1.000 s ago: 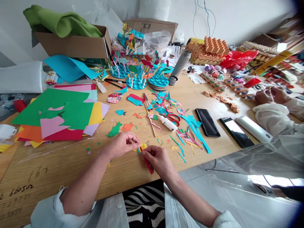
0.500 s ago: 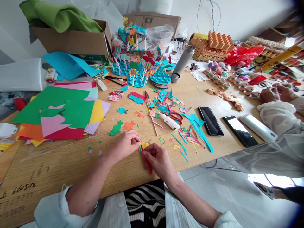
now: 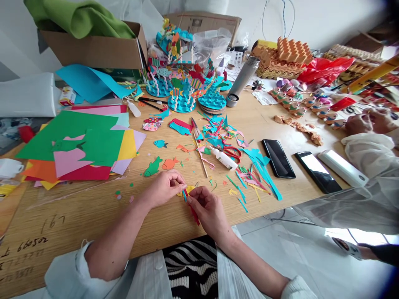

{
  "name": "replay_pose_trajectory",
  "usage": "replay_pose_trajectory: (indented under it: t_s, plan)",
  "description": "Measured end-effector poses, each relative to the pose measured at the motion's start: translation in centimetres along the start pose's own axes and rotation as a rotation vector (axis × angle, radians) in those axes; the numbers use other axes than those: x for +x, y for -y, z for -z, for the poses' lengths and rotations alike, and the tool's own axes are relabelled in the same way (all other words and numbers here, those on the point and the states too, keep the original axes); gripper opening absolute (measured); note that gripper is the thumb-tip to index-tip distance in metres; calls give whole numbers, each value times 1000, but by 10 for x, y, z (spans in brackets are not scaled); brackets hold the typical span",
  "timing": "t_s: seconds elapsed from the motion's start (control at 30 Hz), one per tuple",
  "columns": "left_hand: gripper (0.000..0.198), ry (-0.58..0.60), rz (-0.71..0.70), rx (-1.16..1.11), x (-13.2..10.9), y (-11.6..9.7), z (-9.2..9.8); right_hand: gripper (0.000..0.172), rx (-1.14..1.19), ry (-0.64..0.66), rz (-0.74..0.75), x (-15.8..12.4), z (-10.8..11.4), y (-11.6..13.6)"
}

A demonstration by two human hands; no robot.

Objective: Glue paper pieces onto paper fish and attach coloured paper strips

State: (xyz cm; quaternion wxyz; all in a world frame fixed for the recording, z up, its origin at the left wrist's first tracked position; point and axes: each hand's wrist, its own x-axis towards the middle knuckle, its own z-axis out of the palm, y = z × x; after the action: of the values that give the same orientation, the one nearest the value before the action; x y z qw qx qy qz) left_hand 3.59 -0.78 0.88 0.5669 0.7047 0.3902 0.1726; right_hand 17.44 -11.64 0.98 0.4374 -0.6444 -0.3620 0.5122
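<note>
In the head view, a yellow paper piece [image 3: 187,191] with a narrow red paper strip [image 3: 193,214] is held between the left hand [image 3: 163,189] and the right hand [image 3: 208,209], whose fingertips are brought together on it, not far from the near edge of the wooden worktop [image 3: 77,220]. The strip's long axis is slanted, its free end directed down and rightward, toward the person. Beyond the hands, a green paper fish [image 3: 152,167] and an orange paper fish [image 3: 170,163] are laid. Small paper dots [image 3: 118,195] are scattered leftward; cut teal strips [image 3: 246,182] lie rightward.
</note>
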Motion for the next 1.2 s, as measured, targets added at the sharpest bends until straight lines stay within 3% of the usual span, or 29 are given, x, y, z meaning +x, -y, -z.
replay_pose_trajectory:
  t_s: [0.17,0.5,0.93,1.2]
  plan:
    - [13,-43,-21,119,0,1,-3,33,-38,-15,-55,1,1,-3]
    - [10,-100,-82,244,2,7,-8,23,-118,-18,-75,4,1,-5]
    - [18,-86,-56,109,2,6,-6,24,-164,-16,-118,7,4,-1]
    - [10,-95,-89,204,1,3,-5,30,-274,-10,-103,10,7,0]
